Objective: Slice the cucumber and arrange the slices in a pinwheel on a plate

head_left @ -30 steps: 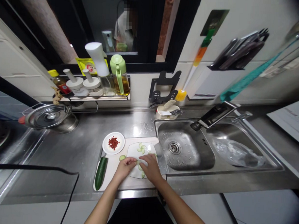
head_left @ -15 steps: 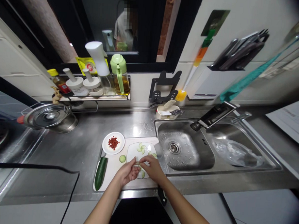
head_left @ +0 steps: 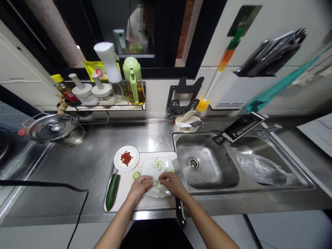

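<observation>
Above the front of a white squarish plate (head_left: 148, 167), my left hand (head_left: 140, 187) is closed in a pinch on a thin cucumber slice (head_left: 155, 183). My right hand (head_left: 173, 183) faces it, its thumb and fingers pinched at the slice's other side; the fingers partly hide it. Curved cucumber slices (head_left: 157, 164) lie in small groups on the plate. A round cucumber slice (head_left: 136, 175) rests left of the plate on the pale cutting board (head_left: 122, 201). The cut cucumber (head_left: 112, 192) lies along the board's left edge.
A small white dish (head_left: 116, 165) holds chopped red pieces. Right of the board, a knife (head_left: 180, 212) points its black handle over the counter's front edge. The sink (head_left: 208, 173) is to the right, a lidded pot (head_left: 73, 135) to the left.
My hands were together over the plate, the slice between their fingertips half a second ago; now the fingertips are slightly farther apart. My right hand has shifted right, showing more of the knife handle.
</observation>
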`<move>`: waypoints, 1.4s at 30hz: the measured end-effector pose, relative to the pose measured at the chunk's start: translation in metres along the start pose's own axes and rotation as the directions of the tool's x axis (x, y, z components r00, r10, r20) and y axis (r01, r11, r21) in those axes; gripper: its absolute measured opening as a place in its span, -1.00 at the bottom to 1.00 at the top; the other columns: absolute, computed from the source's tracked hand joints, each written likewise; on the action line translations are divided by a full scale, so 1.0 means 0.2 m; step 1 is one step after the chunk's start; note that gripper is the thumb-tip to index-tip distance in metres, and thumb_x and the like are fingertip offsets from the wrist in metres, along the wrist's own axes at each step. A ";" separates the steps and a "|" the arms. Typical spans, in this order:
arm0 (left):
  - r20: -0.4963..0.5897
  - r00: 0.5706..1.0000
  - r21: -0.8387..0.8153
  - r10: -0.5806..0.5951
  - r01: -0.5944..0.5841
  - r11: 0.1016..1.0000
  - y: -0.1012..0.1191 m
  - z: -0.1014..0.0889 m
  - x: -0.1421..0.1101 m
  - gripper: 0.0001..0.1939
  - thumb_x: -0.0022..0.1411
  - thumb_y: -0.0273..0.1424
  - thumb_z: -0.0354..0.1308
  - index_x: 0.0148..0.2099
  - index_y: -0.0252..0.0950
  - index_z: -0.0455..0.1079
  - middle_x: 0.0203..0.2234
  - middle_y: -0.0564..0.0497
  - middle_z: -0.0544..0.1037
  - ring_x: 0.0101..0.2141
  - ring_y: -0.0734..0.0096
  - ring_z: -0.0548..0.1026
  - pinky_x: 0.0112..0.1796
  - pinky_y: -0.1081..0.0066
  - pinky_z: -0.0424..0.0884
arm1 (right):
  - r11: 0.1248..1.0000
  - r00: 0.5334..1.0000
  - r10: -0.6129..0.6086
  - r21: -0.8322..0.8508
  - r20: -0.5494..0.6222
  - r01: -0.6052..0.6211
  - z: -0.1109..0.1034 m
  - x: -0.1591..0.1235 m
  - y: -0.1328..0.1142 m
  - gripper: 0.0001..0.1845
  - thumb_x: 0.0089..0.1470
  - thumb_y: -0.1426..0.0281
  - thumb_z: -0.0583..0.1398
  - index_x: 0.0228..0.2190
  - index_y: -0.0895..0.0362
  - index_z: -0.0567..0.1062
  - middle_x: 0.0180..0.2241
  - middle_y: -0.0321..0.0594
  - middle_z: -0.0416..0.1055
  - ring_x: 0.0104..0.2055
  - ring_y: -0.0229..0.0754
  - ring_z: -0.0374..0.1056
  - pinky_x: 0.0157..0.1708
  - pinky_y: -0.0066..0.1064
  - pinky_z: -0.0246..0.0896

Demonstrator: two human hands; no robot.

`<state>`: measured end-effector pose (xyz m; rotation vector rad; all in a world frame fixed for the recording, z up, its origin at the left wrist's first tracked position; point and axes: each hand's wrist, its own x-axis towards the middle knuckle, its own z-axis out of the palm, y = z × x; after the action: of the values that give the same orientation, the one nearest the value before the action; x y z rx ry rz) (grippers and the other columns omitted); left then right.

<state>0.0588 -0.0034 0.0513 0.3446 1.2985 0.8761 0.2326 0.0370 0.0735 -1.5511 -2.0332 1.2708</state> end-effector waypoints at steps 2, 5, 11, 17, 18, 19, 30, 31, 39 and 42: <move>-0.016 0.997 0.073 0.078 -0.077 0.994 -0.03 0.00 0.00 -0.63 -0.21 -0.33 0.38 -0.33 -0.37 0.38 -0.70 0.17 0.39 -0.65 0.64 0.34 -0.55 0.58 0.22 | 0.997 1.000 0.001 -0.074 0.020 0.001 0.01 0.02 0.02 -0.81 -0.04 0.48 0.11 -0.43 0.14 0.55 -0.44 -0.27 0.52 -0.37 -0.27 0.38 -0.34 -0.48 0.18; -0.053 0.986 0.210 0.156 -0.141 0.967 -0.08 -0.01 0.01 -0.69 -0.15 -0.31 0.31 -0.33 -0.34 0.38 -0.75 0.21 0.34 -0.67 0.59 0.33 -0.54 0.53 0.23 | 0.990 0.999 0.011 -0.143 0.045 -0.005 0.02 0.04 0.04 -0.80 -0.06 0.50 0.12 -0.45 0.13 0.56 -0.46 -0.27 0.51 -0.39 -0.27 0.37 -0.35 -0.48 0.15; -0.119 0.958 0.547 0.262 -0.157 0.822 -0.12 0.00 -0.02 -0.86 -0.03 -0.37 0.17 -0.36 -0.29 0.41 -0.68 0.15 0.43 -0.58 0.49 0.42 -0.46 0.49 0.28 | 0.942 0.996 0.051 -0.336 0.074 -0.023 0.03 0.04 0.03 -0.82 -0.07 0.48 0.15 -0.44 0.08 0.56 -0.42 -0.22 0.49 -0.27 -0.17 0.33 -0.31 -0.41 0.07; -0.065 0.950 0.703 0.304 -0.173 0.690 -0.10 0.04 -0.06 -0.93 0.02 -0.44 0.11 -0.40 -0.26 0.42 -0.68 0.15 0.42 -0.58 0.50 0.40 -0.45 0.51 0.24 | 0.891 0.992 0.046 -0.454 0.117 0.012 0.05 0.04 0.00 -0.82 -0.04 0.48 0.14 -0.44 0.06 0.55 -0.42 -0.20 0.48 -0.20 -0.11 0.28 -0.25 -0.33 0.04; -0.057 0.952 0.718 0.300 -0.170 0.675 -0.10 0.04 -0.07 -0.92 0.03 -0.44 0.11 -0.40 -0.25 0.43 -0.68 0.15 0.43 -0.58 0.50 0.39 -0.45 0.51 0.24 | 0.885 0.991 0.041 -0.465 0.127 0.023 0.05 0.04 0.00 -0.82 -0.03 0.48 0.13 -0.45 0.06 0.55 -0.43 -0.20 0.48 -0.19 -0.10 0.28 -0.25 -0.33 0.03; -0.053 0.954 0.732 0.295 -0.164 0.662 -0.10 0.04 -0.07 -0.91 0.04 -0.44 0.10 -0.40 -0.25 0.43 -0.68 0.15 0.43 -0.59 0.51 0.39 -0.45 0.51 0.23 | 0.879 0.990 0.036 -0.475 0.135 0.032 0.05 0.04 0.00 -0.81 -0.02 0.48 0.13 -0.45 0.06 0.54 -0.43 -0.20 0.49 -0.19 -0.09 0.27 -0.25 -0.32 0.03; -0.022 0.953 0.849 0.302 -0.142 0.510 -0.11 0.05 -0.06 -0.86 0.07 -0.48 0.08 -0.40 -0.23 0.47 -0.49 0.04 0.56 -0.41 0.43 0.45 -0.35 0.50 0.20 | 0.838 0.991 0.008 -0.541 0.132 0.065 0.09 0.02 0.03 -0.82 0.04 0.47 0.09 -0.44 0.08 0.51 -0.41 -0.18 0.48 -0.15 -0.06 0.23 -0.25 -0.28 -0.01; -0.023 0.954 0.855 0.300 -0.137 0.500 -0.11 0.05 -0.06 -0.86 0.07 -0.48 0.08 -0.40 -0.23 0.47 -0.48 0.04 0.56 -0.41 0.42 0.45 -0.35 0.50 0.20 | 0.836 0.992 0.005 -0.544 0.130 0.067 0.09 0.02 0.04 -0.82 0.05 0.46 0.10 -0.43 0.08 0.50 -0.40 -0.17 0.48 -0.15 -0.05 0.23 -0.25 -0.28 -0.01; 0.002 0.951 0.891 0.308 -0.142 0.431 -0.12 0.06 -0.06 -0.85 0.10 -0.46 0.06 -0.39 -0.22 0.47 -0.47 0.01 0.56 -0.41 0.39 0.45 -0.35 0.47 0.17 | 0.814 0.993 -0.020 -0.575 0.113 0.081 0.10 0.02 0.04 -0.85 0.07 0.44 0.10 -0.42 0.09 0.48 -0.38 -0.12 0.48 -0.09 0.00 0.20 -0.21 -0.24 -0.03; 0.018 0.954 0.899 0.300 -0.147 0.412 -0.12 0.06 -0.06 -0.84 0.10 -0.47 0.04 -0.38 -0.22 0.46 -0.47 0.01 0.55 -0.40 0.37 0.44 -0.34 0.46 0.18 | 0.799 0.991 -0.061 -0.589 0.118 0.119 0.11 0.01 0.04 -0.85 0.08 0.44 0.10 -0.40 0.09 0.48 -0.35 -0.11 0.49 -0.08 0.00 0.19 -0.22 -0.24 -0.03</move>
<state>0.0792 -0.0244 0.0461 1.3716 1.8250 0.3199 0.2229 0.0292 0.0539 -1.6173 -2.7110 0.6942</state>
